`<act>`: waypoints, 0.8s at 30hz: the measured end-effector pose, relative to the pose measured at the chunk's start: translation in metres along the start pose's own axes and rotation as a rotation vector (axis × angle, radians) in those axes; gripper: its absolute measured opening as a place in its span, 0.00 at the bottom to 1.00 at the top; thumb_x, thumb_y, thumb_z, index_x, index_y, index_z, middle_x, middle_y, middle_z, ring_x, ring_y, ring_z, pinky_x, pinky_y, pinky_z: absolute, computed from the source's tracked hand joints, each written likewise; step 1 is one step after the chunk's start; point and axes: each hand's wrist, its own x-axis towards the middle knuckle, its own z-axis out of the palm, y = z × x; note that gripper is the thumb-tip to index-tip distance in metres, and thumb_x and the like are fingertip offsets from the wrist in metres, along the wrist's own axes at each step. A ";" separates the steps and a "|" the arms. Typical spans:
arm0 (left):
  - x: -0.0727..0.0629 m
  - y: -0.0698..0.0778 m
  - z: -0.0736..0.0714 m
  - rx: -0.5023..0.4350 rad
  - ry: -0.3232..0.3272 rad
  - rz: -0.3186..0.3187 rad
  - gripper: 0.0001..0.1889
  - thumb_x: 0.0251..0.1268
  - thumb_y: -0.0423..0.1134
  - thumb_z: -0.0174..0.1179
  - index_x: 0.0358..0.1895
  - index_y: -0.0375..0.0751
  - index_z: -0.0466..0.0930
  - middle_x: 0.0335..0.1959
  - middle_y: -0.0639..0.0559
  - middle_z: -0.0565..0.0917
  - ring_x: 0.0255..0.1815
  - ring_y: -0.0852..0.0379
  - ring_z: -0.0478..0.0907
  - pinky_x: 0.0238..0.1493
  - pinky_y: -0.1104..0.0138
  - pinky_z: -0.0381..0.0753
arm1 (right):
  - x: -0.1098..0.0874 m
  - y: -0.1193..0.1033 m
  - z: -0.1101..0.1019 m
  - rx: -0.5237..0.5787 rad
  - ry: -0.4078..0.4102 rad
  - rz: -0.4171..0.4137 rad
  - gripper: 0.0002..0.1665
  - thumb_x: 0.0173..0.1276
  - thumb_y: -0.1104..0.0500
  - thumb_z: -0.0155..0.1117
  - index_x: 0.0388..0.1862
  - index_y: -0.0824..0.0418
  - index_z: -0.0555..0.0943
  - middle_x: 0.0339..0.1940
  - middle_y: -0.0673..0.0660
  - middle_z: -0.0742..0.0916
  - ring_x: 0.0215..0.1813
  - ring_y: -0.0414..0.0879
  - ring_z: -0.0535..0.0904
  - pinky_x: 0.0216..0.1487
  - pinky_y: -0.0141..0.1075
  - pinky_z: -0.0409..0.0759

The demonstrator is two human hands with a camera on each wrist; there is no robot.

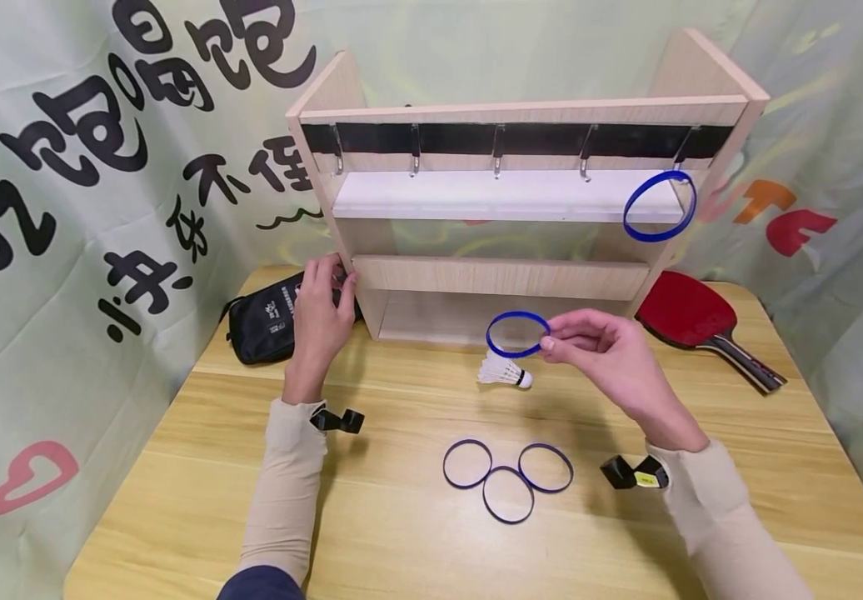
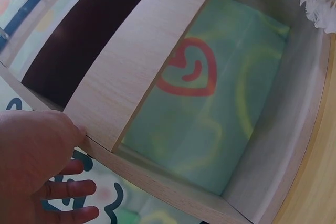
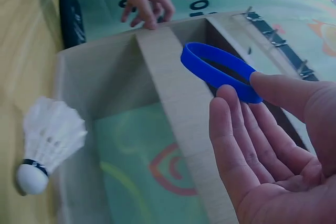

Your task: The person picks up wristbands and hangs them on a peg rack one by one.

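On the table (image 1: 386, 533) we saw a black pouch (image 1: 262, 323) left of the wooden rack (image 1: 499, 277), partly covered by the left hand (image 1: 322, 308), and a red paddle (image 1: 690, 310) lying by the rack's right side. A white shuttlecock (image 1: 501, 371) lay just in front of the rack's foot, and in the head view the held blue ring (image 3: 203, 72) partly overlapped it. Printed cloth (image 1: 102, 375) hung around the table.

The left hand touched the rack's left side with its thumb, the other fingers loosely spread. The right hand (image 1: 615, 362) pinched the held blue ring between thumb and fingertips, before the rack's lower part.

We counted five blue rings: the held one, a hanging ring (image 1: 652, 237) at the rightmost of five metal hooks (image 1: 497, 156), and three table rings (image 1: 524, 477) grouped in front of the shuttlecock. We counted one shuttlecock, one paddle and one pouch.
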 end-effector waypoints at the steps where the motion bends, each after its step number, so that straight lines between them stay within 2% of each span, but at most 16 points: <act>1: 0.000 0.000 0.000 0.000 -0.001 -0.001 0.16 0.86 0.41 0.58 0.64 0.34 0.79 0.53 0.34 0.79 0.52 0.33 0.83 0.52 0.43 0.82 | 0.000 -0.002 -0.002 0.009 0.016 -0.010 0.15 0.74 0.63 0.77 0.55 0.68 0.86 0.42 0.43 0.95 0.43 0.40 0.95 0.49 0.32 0.91; 4: 0.001 0.000 0.000 -0.001 -0.001 -0.001 0.16 0.86 0.41 0.58 0.64 0.33 0.79 0.52 0.34 0.79 0.52 0.33 0.83 0.51 0.43 0.82 | 0.000 -0.009 -0.007 0.005 0.069 -0.047 0.13 0.73 0.64 0.78 0.53 0.64 0.88 0.41 0.43 0.95 0.42 0.39 0.95 0.48 0.30 0.90; 8: 0.001 0.001 0.000 -0.003 -0.003 0.003 0.16 0.86 0.41 0.59 0.64 0.33 0.79 0.51 0.34 0.79 0.51 0.32 0.83 0.52 0.43 0.82 | 0.000 -0.018 -0.012 0.002 0.135 -0.074 0.13 0.72 0.63 0.78 0.53 0.64 0.88 0.41 0.43 0.95 0.42 0.37 0.95 0.47 0.27 0.89; 11: 0.001 0.001 0.000 -0.003 0.000 0.005 0.16 0.86 0.41 0.58 0.63 0.33 0.79 0.50 0.34 0.80 0.51 0.34 0.83 0.52 0.43 0.81 | 0.002 -0.027 -0.015 0.052 0.181 -0.088 0.15 0.71 0.63 0.79 0.54 0.65 0.88 0.41 0.45 0.96 0.41 0.38 0.95 0.48 0.26 0.88; 16: 0.000 0.000 0.000 -0.001 -0.003 -0.001 0.15 0.86 0.41 0.59 0.63 0.33 0.79 0.50 0.32 0.80 0.50 0.36 0.81 0.52 0.44 0.81 | 0.006 -0.042 -0.017 0.185 0.254 -0.175 0.16 0.70 0.67 0.79 0.55 0.68 0.88 0.41 0.49 0.96 0.40 0.41 0.95 0.51 0.27 0.88; 20: 0.000 -0.001 0.001 -0.002 -0.004 0.000 0.15 0.86 0.40 0.59 0.62 0.33 0.78 0.50 0.34 0.80 0.51 0.35 0.82 0.52 0.45 0.81 | 0.009 -0.052 -0.020 0.263 0.289 -0.244 0.15 0.70 0.69 0.78 0.54 0.69 0.88 0.42 0.52 0.96 0.40 0.42 0.95 0.51 0.29 0.89; 24: 0.000 0.000 0.002 -0.022 0.004 0.007 0.14 0.85 0.39 0.59 0.61 0.33 0.79 0.49 0.35 0.82 0.51 0.35 0.84 0.52 0.44 0.83 | 0.013 -0.059 -0.021 0.318 0.321 -0.276 0.15 0.69 0.69 0.78 0.53 0.70 0.88 0.42 0.55 0.96 0.39 0.44 0.95 0.52 0.31 0.90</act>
